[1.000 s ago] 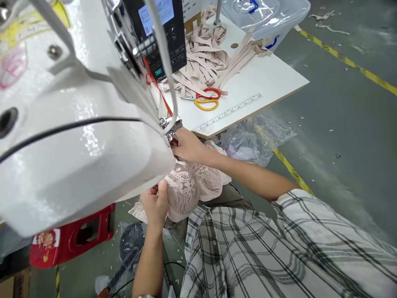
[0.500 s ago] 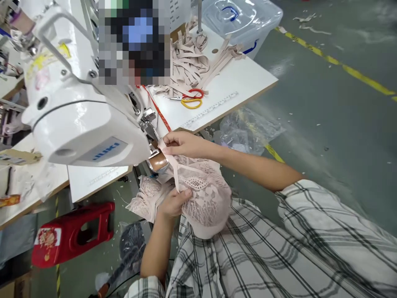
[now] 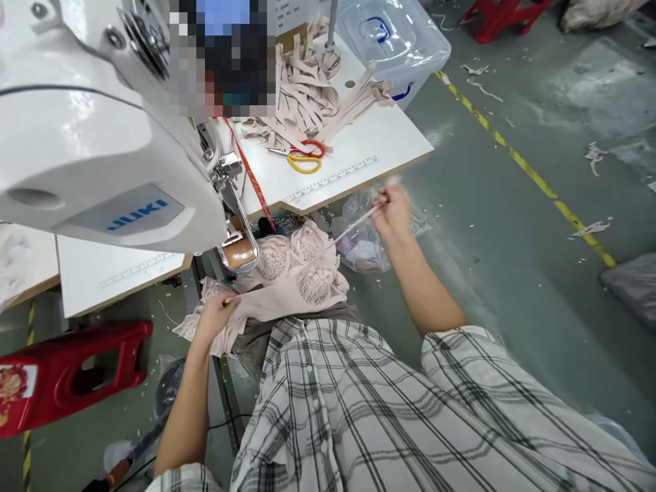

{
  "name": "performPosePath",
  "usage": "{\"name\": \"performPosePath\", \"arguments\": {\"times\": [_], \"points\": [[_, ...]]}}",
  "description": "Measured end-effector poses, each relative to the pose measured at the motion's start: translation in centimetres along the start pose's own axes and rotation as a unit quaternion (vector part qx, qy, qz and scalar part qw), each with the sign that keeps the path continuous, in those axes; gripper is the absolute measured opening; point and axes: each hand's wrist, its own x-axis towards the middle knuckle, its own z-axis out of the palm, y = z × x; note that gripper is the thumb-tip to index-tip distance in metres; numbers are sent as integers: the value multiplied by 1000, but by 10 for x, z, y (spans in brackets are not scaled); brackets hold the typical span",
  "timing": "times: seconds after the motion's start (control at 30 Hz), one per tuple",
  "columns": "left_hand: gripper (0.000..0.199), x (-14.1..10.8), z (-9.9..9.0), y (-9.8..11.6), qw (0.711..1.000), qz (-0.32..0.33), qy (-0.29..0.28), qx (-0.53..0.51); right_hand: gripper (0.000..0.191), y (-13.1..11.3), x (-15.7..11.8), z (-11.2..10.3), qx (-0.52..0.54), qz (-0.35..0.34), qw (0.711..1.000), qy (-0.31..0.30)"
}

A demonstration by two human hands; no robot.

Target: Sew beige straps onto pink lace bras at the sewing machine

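Observation:
A pale pink lace bra (image 3: 315, 283) lies spread across my lap, just below the sewing machine's arm. My left hand (image 3: 218, 316) pinches the end of its wide band on the left. Out to the right, my right hand (image 3: 392, 213) is closed on a thin pale strap (image 3: 356, 224), pulled taut from the bra. More pink lace pieces hang under and beside my left hand. The white sewing machine (image 3: 92, 157) stands at upper left, and its presser foot area (image 3: 228, 171) is apart from both hands.
Scissors (image 3: 306, 157) with red and yellow handles lie on the white table (image 3: 394, 140) beside a heap of beige strips (image 3: 307, 89). A clear plastic bin (image 3: 394, 34) stands behind. On the floor at left is a red stool (image 3: 66, 376).
My right hand has moved right, away from the machine, drawing the strap out. My left hand has slid left along the band. The bra has opened out flat, and the view has shifted.

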Motion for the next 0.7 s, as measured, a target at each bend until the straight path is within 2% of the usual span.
{"name": "performPosePath", "arguments": {"times": [0.1, 0.13, 0.2, 0.27, 0.33, 0.37, 0.43, 0.47, 0.53, 0.57, 0.63, 0.7], "points": [[15, 15, 14, -10, 994, -19, 112, -1, 54, -14, 33, -22, -75, -133, 988, -15], [15, 22, 22, -12, 989, -19, 147, -3, 57, -17, 40, -25, -90, -156, 983, -18], [16, 32, 40, -12, 978, -9, 207, -5, 59, -23, 45, -25, -79, -167, 983, 15], [17, 36, 52, -9, 968, 12, 251, -1, 56, -24, 34, -15, -60, -177, 981, 61], [20, 33, 58, -1, 962, 42, 269, 9, 50, -19, 6, 1, -59, -170, 982, 62], [20, 28, 59, 6, 962, 61, 265, 17, 46, -15, -13, 11, -75, -156, 984, 27], [17, 13, 57, 22, 967, 98, 234, 33, 38, -6, -56, 30, -131, -113, 980, -101], [16, 5, 56, 32, 969, 122, 211, 38, 31, -2, -78, 39, -180, -94, 958, -204], [20, -9, 51, 54, 969, 187, 155, 45, 21, 2, -115, 53, -249, -97, 907, -325], [24, -14, 49, 65, 965, 227, 125, 51, 18, 3, -129, 58, -275, -101, 885, -362], [30, -22, 46, 86, 949, 296, 73, 82, 16, -1, -149, 64, -311, -111, 856, -398], [36, -28, 45, 101, 932, 331, 63, 138, 14, -8, -160, 67, -351, -125, 816, -442]]}}
